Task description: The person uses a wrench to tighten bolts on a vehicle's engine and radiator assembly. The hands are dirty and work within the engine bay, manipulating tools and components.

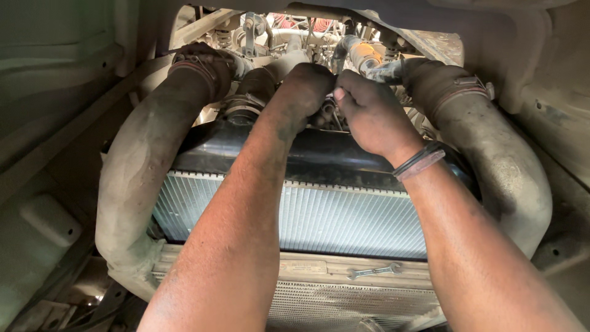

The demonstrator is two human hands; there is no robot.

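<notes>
Both my hands reach over the top of a finned radiator [307,218] into an engine bay. My left hand [307,86] is curled shut around a small dark fitting [326,110] just behind the radiator's black top tank [332,157]. My right hand [369,110] is closed beside it, thumb pressed toward the same fitting; whatever it grips is hidden by the fingers. A dark band sits on my right wrist.
Two thick dusty hoses curve down either side, one on the left [132,160] and one on the right [504,166]. A small open-ended spanner [373,271] lies on the beige crossbar below the fins. Pipes and wiring crowd the space behind my hands.
</notes>
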